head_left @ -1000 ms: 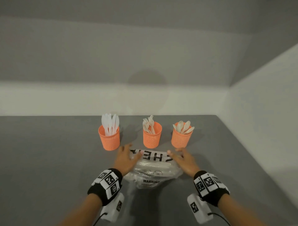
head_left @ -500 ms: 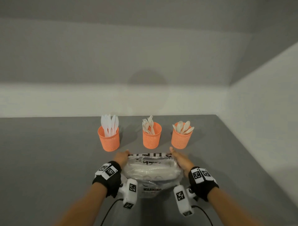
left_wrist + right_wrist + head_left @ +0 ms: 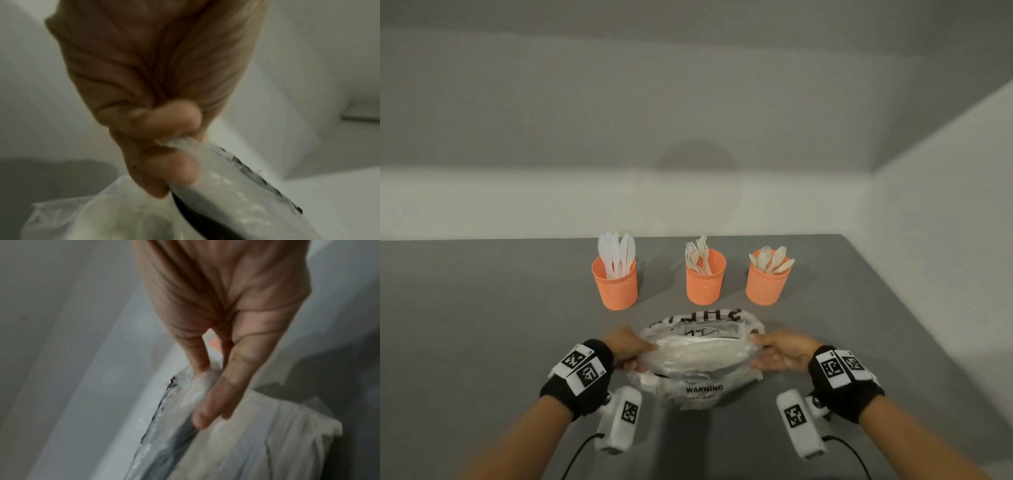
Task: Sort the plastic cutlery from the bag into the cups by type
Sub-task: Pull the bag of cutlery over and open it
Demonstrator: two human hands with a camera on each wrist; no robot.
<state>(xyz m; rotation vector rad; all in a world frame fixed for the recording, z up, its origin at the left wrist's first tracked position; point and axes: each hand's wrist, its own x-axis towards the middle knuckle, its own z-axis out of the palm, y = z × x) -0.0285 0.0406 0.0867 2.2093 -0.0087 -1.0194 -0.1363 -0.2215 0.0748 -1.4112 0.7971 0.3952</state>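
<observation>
A clear plastic bag (image 3: pixel 702 353) with black print and pale cutlery inside is held between my hands above the grey table (image 3: pixel 482 325). My left hand (image 3: pixel 625 349) pinches its left edge, and the left wrist view shows the bunched film of the bag (image 3: pixel 236 186) between thumb and fingers (image 3: pixel 170 118). My right hand (image 3: pixel 780 353) pinches the right edge; the bag (image 3: pixel 246 443) hangs under its fingers (image 3: pixel 218 395). Behind stand three orange mesh cups: knives (image 3: pixel 615 284), forks (image 3: pixel 705 277), spoons (image 3: pixel 768 279).
The table ends at a white wall (image 3: pixel 945 205) on the right and a pale wall behind the cups. Bare grey tabletop lies to the left and right of the cups and the bag.
My hands went from resting flat on the bag to gripping its two ends. The bag has been pulled toward me, lifted off the table and spread wider.
</observation>
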